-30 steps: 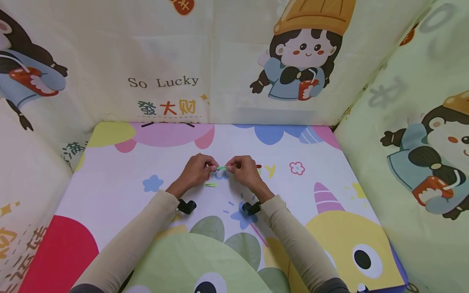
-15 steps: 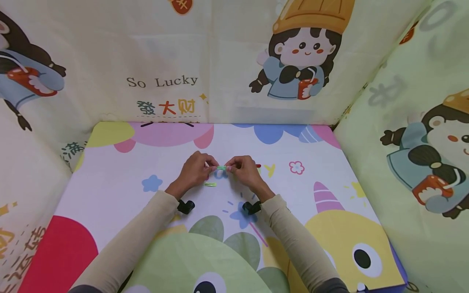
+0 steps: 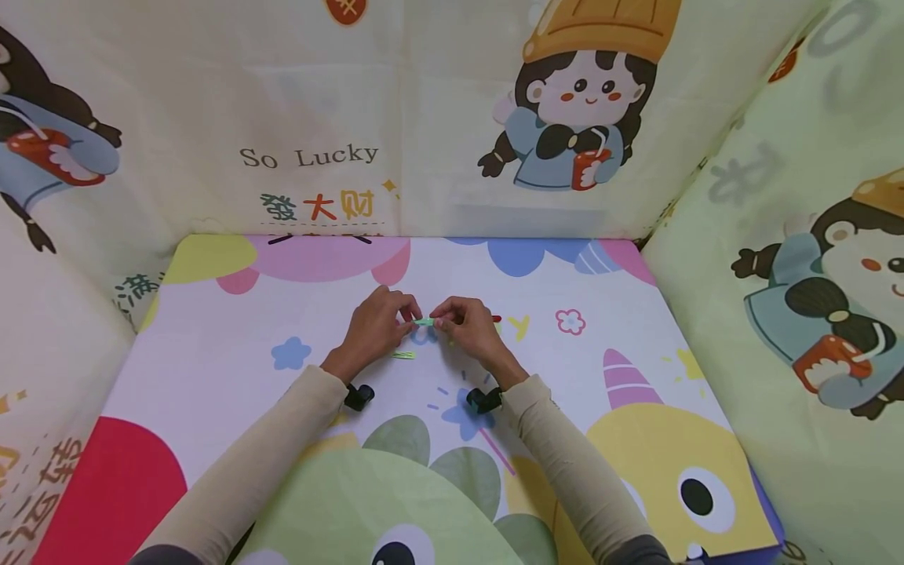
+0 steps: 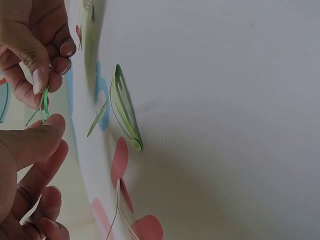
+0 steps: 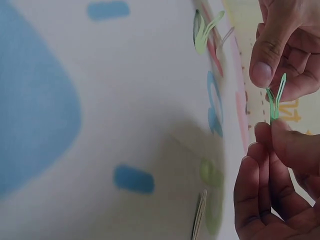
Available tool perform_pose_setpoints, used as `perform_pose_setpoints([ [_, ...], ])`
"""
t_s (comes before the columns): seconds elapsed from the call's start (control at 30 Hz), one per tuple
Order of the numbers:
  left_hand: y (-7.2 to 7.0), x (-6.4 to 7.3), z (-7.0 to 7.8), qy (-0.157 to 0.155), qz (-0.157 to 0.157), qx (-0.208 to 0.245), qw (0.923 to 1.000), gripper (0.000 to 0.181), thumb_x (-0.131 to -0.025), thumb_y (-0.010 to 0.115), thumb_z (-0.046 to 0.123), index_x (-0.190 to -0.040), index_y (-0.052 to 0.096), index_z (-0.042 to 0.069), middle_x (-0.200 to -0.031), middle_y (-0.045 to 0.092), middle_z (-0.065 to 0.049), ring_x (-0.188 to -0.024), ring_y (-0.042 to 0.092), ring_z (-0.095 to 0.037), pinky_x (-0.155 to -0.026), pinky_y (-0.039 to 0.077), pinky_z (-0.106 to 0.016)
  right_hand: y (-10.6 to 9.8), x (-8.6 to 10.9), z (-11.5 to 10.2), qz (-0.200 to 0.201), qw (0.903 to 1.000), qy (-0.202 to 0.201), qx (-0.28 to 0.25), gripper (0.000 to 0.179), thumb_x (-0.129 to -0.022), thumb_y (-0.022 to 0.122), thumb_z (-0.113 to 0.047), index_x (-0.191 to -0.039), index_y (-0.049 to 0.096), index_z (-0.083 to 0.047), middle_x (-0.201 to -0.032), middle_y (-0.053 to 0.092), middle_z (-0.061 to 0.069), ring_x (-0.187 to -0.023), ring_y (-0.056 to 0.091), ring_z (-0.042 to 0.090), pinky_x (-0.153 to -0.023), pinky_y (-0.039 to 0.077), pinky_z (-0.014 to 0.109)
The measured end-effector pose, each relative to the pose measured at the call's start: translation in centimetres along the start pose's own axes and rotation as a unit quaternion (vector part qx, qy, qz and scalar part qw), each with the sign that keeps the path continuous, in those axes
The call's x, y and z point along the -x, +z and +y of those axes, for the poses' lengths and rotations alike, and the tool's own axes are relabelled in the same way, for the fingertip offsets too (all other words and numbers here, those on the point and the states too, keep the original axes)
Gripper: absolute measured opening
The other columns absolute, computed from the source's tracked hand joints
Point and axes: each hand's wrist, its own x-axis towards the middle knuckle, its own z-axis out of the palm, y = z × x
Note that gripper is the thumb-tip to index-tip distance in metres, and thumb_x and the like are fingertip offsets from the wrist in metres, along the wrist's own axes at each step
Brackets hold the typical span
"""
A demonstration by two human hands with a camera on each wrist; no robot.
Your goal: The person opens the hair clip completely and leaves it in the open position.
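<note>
Both hands meet over the middle of the table, with a small green snap hair clip (image 5: 273, 102) between them. My right hand (image 3: 469, 326) pinches its joined end between thumb and fingertips. My left hand (image 3: 379, 323) pinches at the other end, thumb tip right at one prong. The clip's two prongs stand apart in the right wrist view, one of them free of the left thumb. A light green hair clip (image 4: 127, 112) lies on the table just below the left hand, its leaves spread open. Part of the held clip is hidden by the fingertips.
In the left wrist view a pale clip (image 4: 124, 212) lies near the bottom edge. Another pale clip (image 5: 199, 216) shows edge-on in the right wrist view. Something red (image 3: 497, 318) shows beside the right hand. Printed cloth covers the table (image 3: 233, 353), with fabric walls (image 3: 438, 118) around it.
The left hand's fingers have lifted and spread a little at the held clip. The right hand stays nearly in place, and the light green clip on the table has not moved.
</note>
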Motion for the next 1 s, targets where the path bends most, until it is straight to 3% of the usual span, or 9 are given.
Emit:
perform_pose_setpoints([
  [0.23,0.1,-0.2,-0.1,-0.009,-0.014,-0.009,0.9998,0.011,-0.090,0.085,0.016,-0.100,0.082,0.020,-0.088,0.075,0.003,-0.087,0.053,-0.020,-0.068,0.043,-0.032,0.4,-0.4,0.0,0.008,0.9963,-0.028,0.081,0.014,-0.090,0.085,-0.007,-0.101,0.080,-0.014,-0.086,0.073,0.003,-0.078,0.064,0.018,-0.071,0.052,0.025],
  [0.5,0.5,-0.5,-0.3,-0.017,-0.025,-0.025,0.9992,0.011,-0.088,0.086,0.017,-0.099,0.083,0.017,-0.088,0.074,0.001,-0.089,0.052,-0.020,-0.070,0.043,-0.032,0.9,-0.6,-0.3,0.015,0.9910,-0.023,0.131,0.012,-0.088,0.087,-0.008,-0.096,0.082,-0.014,-0.082,0.075,0.003,-0.076,0.065,0.015,-0.073,0.051,0.026],
  [1.0,1.1,-0.9,-0.6,-0.024,-0.045,-0.036,0.9980,0.009,-0.088,0.084,0.014,-0.096,0.084,0.018,-0.087,0.073,0.001,-0.091,0.052,-0.021,-0.073,0.044,-0.033,1.3,-1.1,0.0,0.021,0.9844,-0.022,0.173,0.012,-0.086,0.088,-0.007,-0.095,0.084,-0.012,-0.080,0.075,0.003,-0.075,0.063,0.016,-0.073,0.049,0.027],
])
